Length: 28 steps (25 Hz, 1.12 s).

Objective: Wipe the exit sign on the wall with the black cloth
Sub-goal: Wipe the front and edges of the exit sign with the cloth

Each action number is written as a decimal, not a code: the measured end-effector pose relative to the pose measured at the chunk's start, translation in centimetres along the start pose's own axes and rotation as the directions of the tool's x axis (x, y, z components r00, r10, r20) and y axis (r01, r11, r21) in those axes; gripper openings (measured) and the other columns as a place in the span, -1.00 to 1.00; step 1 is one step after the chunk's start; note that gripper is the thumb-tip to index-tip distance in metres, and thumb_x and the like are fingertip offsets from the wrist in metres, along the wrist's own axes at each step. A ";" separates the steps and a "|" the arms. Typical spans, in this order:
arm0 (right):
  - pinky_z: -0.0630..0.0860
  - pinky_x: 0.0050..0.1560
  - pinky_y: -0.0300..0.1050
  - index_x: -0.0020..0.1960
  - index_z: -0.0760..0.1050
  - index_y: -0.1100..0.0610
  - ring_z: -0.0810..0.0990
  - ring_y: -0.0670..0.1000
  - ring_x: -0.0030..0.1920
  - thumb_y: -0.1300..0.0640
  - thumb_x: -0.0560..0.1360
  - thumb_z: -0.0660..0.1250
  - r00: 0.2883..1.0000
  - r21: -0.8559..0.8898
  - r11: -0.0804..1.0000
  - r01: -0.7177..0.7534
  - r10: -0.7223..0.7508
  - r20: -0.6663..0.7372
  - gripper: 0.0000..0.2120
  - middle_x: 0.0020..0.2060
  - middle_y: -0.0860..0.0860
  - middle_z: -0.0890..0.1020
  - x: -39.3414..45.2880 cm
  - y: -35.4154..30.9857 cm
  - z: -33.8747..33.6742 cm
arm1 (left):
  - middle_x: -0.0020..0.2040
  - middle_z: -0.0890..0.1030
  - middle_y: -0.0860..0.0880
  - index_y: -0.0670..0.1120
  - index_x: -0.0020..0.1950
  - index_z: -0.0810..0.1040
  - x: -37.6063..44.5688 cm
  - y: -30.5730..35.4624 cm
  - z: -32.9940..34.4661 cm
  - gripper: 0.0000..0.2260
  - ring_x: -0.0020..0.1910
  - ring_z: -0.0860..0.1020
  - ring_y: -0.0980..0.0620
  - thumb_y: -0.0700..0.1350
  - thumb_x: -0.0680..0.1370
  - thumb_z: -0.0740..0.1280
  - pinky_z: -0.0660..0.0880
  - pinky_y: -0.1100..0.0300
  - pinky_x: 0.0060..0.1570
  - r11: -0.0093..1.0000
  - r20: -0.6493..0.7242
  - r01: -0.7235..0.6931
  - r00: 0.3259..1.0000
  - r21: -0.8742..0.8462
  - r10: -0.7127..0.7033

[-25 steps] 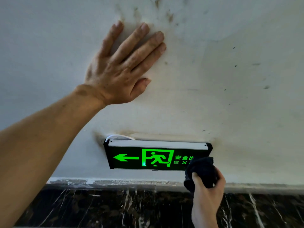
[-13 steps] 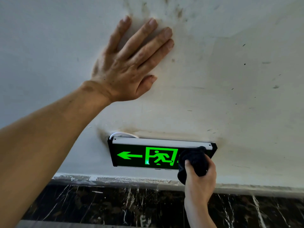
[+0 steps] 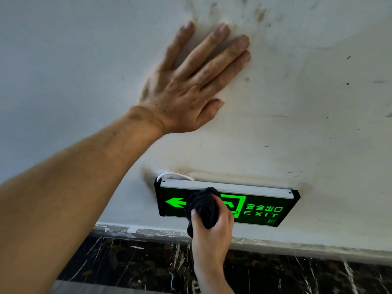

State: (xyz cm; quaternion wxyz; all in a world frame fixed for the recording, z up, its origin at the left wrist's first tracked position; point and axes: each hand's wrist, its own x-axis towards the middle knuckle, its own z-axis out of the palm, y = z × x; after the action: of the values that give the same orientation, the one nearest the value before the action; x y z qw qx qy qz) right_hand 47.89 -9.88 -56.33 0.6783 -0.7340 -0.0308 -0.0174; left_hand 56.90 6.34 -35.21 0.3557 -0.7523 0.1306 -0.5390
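Observation:
A green-lit exit sign (image 3: 263,209) with a black frame and a silver top rail hangs low on the white wall. My right hand (image 3: 212,232) grips a bunched black cloth (image 3: 202,205) and presses it against the sign's face, between the arrow and the running-man symbol, hiding part of both. My left hand (image 3: 191,85) lies flat on the wall above the sign, fingers spread, holding nothing.
The white wall (image 3: 307,102) is smudged and stained around the sign and above my left hand. A white cable (image 3: 176,174) loops out behind the sign's top left corner. Below runs a dark marble skirting band (image 3: 297,272) with a chipped paint edge.
My right hand slid the cloth leftward across the sign, from its right end to the left of centre. The EXIT lettering is now uncovered. My left hand stays flat on the wall.

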 end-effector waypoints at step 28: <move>0.37 -0.12 -0.62 0.16 0.44 -0.12 0.53 -0.09 0.03 0.28 0.37 0.49 0.984 -0.231 0.971 -0.065 0.100 0.144 -0.51 0.11 -0.11 0.43 -2.3 4.6 3.2 | 0.53 0.33 -0.11 -0.14 0.58 0.29 0.0 0.3 0.1 -0.43 0.49 0.31 -0.20 0.08 0.61 0.17 0.15 -0.28 0.47 1.000 -0.020 0.014 1.000 -0.022 -0.014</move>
State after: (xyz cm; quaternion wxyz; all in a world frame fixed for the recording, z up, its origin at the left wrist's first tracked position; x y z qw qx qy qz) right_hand 45.89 -7.05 -61.28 0.5863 -0.8059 -0.0507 0.0646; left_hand 57.03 6.14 -35.38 0.3425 -0.7515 0.1348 -0.5476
